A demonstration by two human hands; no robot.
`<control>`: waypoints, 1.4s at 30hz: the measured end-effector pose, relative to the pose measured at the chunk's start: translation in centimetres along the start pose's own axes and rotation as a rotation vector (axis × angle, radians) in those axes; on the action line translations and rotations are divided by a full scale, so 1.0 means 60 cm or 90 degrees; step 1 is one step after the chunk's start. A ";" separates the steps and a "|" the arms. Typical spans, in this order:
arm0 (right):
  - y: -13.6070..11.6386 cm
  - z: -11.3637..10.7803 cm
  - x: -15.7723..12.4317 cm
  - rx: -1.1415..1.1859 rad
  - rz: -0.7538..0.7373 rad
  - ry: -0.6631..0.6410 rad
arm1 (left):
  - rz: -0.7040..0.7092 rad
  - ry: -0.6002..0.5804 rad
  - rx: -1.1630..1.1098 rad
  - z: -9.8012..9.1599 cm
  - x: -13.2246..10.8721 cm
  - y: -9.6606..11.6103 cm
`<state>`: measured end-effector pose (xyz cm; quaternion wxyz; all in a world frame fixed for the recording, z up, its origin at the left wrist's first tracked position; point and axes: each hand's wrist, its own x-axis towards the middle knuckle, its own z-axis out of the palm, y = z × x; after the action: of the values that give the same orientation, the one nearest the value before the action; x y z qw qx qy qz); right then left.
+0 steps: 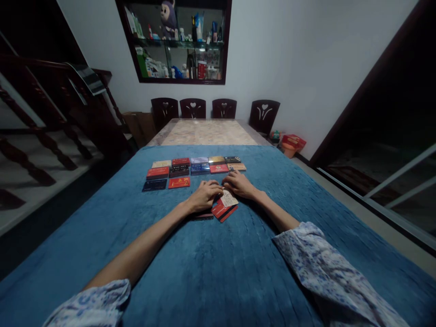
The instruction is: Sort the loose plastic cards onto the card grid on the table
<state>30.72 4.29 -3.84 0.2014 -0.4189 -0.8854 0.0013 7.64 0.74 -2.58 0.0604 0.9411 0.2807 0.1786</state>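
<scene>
Both hands meet over a small loose pile of cards near the middle of the blue cloth. My left hand (204, 196) has its fingers curled over the pile's left edge, closed on cards. Bent fingers of my right hand (239, 185) press together at the pile's upper edge, also on cards. Between the hands shows a cream card (229, 198) with print on it. A red card (223, 211) with a dark stripe sticks out below it. Under my left hand, a dark card (203, 216) is mostly hidden. What the fingertips touch is partly covered.
Beyond my hands, rows of cards include a red card (179, 182), a dark blue card (154, 185) and an orange-red stack (157, 173). The blue cloth (218, 272) covers the table's near part. Dark chairs (193, 108) stand at the far end.
</scene>
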 end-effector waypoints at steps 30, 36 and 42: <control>-0.019 -0.047 -0.006 0.045 -0.080 -0.129 | -0.007 -0.051 0.044 -0.026 -0.012 -0.017; -0.005 -0.034 0.000 0.054 -0.068 -0.085 | -0.012 -0.039 0.075 -0.029 -0.011 -0.014; -0.011 -0.040 -0.005 0.071 -0.086 -0.080 | -0.006 -0.015 0.095 -0.024 -0.013 -0.015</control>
<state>31.29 3.23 -1.64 0.1682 -0.3453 -0.9212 0.0628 6.02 1.08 -1.69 -0.0060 0.9437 0.2968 0.1457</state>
